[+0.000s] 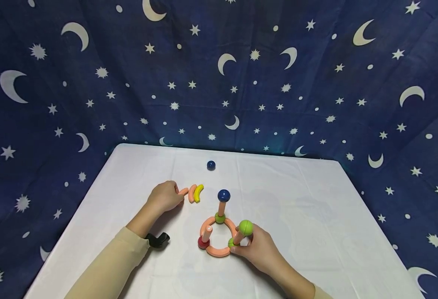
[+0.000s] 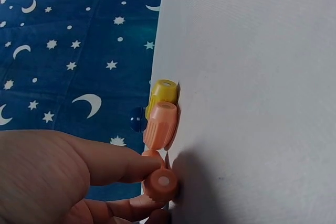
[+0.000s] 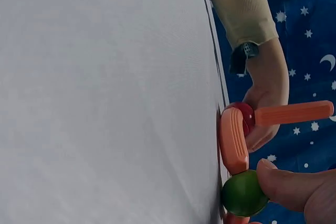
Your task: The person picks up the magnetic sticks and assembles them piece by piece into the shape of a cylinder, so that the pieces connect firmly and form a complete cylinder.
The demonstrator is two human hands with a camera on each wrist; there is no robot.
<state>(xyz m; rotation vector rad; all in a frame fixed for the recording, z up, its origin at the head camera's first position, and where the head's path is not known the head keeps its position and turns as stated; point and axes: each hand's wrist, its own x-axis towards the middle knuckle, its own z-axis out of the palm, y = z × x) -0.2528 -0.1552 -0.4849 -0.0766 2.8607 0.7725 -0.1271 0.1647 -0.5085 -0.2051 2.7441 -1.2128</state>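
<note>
Nearest the front edge of the white tabletop (image 1: 316, 232), the right hand (image 1: 262, 251) holds a toy ring (image 1: 219, 251) made of curved peach pieces joined by balls. Its fingers are curled around a green ball (image 1: 232, 243) at the ring's right side, where a peach stick (image 1: 238, 236) leans up to a bigger green ball (image 1: 246, 227). The wrist view shows the thumb (image 3: 286, 184) pressed on that low green ball (image 3: 241, 193). A red ball (image 1: 203, 243) sits at the ring's left, with a short peach stick (image 1: 207, 233) standing on it. At the far side of the ring, another stick (image 1: 221, 207) stands straight up with a dark blue ball (image 1: 224, 195) on top.

A bit farther back and to the left, the left hand (image 1: 164, 196) pinches one end of a curved peach piece (image 1: 183, 191) lying flat. This hand is the nearer one to the loose pieces. Just beside it on the right lie one more peach curve (image 1: 192, 193) and a yellow curve (image 1: 198, 192), side by side and touching, their long sides pointing toward the far edge. All look like smooth, shiny plastic.

Near the far edge, a small dark blue ball (image 1: 211, 165) sits alone.
</note>
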